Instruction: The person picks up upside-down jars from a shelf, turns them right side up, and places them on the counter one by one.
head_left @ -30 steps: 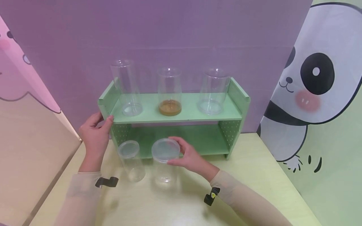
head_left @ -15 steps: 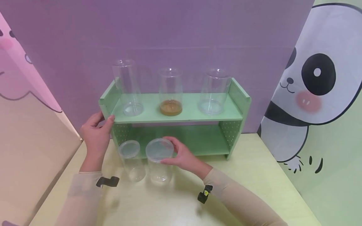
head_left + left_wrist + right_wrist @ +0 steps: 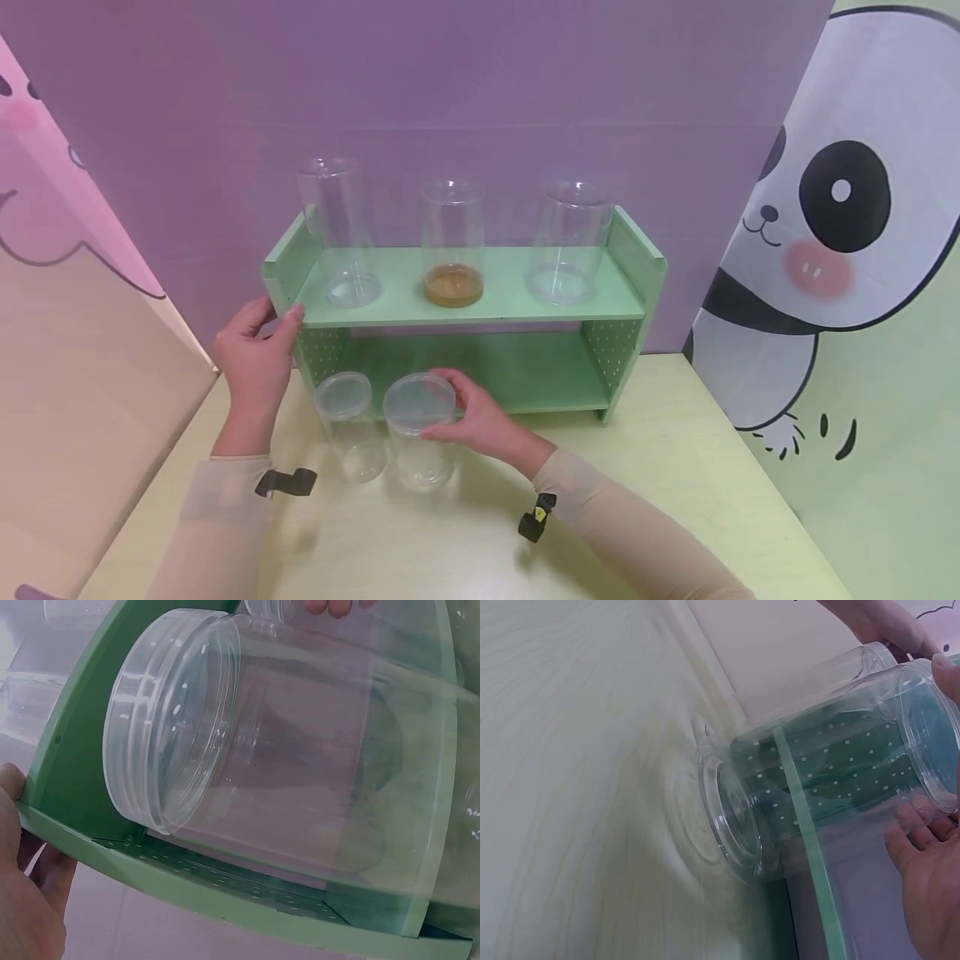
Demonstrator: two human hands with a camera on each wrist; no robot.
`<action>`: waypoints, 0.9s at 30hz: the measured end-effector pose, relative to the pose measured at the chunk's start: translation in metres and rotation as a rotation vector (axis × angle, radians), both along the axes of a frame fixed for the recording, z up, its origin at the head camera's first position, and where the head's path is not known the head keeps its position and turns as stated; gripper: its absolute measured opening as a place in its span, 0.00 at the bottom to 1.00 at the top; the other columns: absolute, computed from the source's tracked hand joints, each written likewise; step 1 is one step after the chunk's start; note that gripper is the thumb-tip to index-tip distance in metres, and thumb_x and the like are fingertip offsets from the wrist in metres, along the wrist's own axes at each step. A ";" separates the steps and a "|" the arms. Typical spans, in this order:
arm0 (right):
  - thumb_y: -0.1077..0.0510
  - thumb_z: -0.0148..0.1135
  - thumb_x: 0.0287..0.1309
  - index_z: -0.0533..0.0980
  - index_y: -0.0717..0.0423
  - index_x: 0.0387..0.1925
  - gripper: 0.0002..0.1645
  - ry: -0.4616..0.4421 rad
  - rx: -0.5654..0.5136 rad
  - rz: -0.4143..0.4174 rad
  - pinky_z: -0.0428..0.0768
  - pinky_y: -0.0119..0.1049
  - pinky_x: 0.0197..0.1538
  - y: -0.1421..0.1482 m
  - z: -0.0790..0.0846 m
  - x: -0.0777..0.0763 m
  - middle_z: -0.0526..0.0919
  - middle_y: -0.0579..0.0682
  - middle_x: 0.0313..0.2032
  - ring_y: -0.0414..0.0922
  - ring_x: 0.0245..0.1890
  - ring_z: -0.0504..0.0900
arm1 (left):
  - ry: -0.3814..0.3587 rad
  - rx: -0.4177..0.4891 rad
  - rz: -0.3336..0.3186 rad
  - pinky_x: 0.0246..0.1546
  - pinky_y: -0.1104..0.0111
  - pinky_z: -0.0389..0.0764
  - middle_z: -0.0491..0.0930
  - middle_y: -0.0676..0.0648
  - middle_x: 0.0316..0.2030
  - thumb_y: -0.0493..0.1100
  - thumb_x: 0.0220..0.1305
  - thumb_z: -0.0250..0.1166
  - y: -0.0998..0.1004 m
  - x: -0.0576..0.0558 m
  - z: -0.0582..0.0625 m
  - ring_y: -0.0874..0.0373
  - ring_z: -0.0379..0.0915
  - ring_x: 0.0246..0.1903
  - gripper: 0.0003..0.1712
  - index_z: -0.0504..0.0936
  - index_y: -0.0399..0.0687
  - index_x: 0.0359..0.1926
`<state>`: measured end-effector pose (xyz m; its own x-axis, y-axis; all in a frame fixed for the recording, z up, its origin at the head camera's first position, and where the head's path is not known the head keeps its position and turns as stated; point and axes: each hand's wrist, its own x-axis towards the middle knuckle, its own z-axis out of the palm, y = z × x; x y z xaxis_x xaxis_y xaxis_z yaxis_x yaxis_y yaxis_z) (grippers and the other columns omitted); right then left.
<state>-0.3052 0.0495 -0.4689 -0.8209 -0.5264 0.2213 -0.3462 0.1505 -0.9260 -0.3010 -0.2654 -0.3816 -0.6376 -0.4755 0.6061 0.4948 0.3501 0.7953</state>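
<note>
In the head view my left hand (image 3: 258, 367) grips the left side panel of a green two-tier shelf (image 3: 487, 317), thumb at its front edge. My right hand (image 3: 483, 421) holds a clear lidded jar (image 3: 418, 404) from its right side, near the lid. The base of that jar (image 3: 832, 765) meets the tabletop in the right wrist view. Just left of it stands a second, narrower clear jar (image 3: 345, 398) with a frosted lid. In the left wrist view, the nearest jar (image 3: 169, 724) covers much of the shelf behind it.
On the upper tier stand a tall clear container (image 3: 337, 225), one with a brown bottom (image 3: 453, 287), and a wider clear one (image 3: 562, 283). The lower tier (image 3: 540, 371) lies behind the jars. A purple wall (image 3: 480, 83) rises behind the shelf.
My right hand has shifted the lidded jar left, closer to the narrower jar, with most of the shift in the first half second. My left hand keeps its hold on the shelf.
</note>
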 end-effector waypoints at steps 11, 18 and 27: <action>0.61 0.86 0.56 0.71 0.52 0.77 0.50 -0.010 -0.003 0.009 0.83 0.44 0.68 -0.009 -0.005 -0.001 0.79 0.52 0.68 0.52 0.66 0.81 | 0.003 0.007 0.005 0.42 0.83 0.85 0.88 0.61 0.43 0.35 0.70 0.76 -0.001 -0.003 -0.002 0.65 0.83 0.49 0.17 0.93 0.41 0.58; 0.61 0.87 0.55 0.72 0.51 0.76 0.50 -0.026 -0.011 0.014 0.82 0.46 0.68 -0.013 -0.011 -0.001 0.79 0.50 0.67 0.50 0.66 0.81 | -0.009 0.005 0.008 0.42 0.83 0.85 0.87 0.62 0.42 0.36 0.70 0.76 0.001 0.000 0.000 0.64 0.82 0.49 0.17 0.93 0.43 0.58; 0.61 0.87 0.54 0.71 0.50 0.77 0.51 -0.023 -0.018 0.034 0.80 0.47 0.71 -0.017 -0.017 0.000 0.79 0.47 0.67 0.47 0.64 0.80 | -0.008 0.021 0.000 0.41 0.83 0.86 0.88 0.59 0.44 0.36 0.70 0.76 0.001 0.000 -0.001 0.64 0.83 0.49 0.17 0.93 0.42 0.58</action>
